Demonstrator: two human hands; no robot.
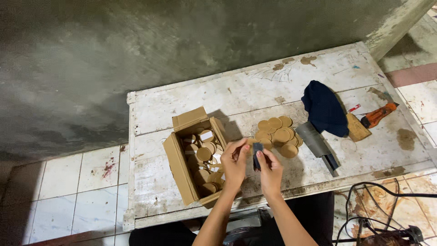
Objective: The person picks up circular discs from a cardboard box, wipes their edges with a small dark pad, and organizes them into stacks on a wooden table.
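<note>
A small dark pad, perhaps a folded bit of abrasive sheet, is being held upright between both hands just above the near part of the counter. The right hand is pinching it, its fingers closed on the pad's lower edge. The left hand is meeting it from the side, with its fingers curled together at the pad's top; a tan edge is showing beside them, likely one round wooden disc, though it is too small to be sure.

Just left of the hands, an open cardboard box is sitting with its flaps up, holding a jumble of discs, some lying pale side up. Just beyond the hands, a loose pile of discs is lying flat on the counter. Judging by the two heaps, a fair share has been set out, while the box is holding many more to go.

Farther right, a grey roll is lying beside a dark blue cloth, with a tan block and an orange-handled tool past them. Black cables are trailing over the tiled floor.
</note>
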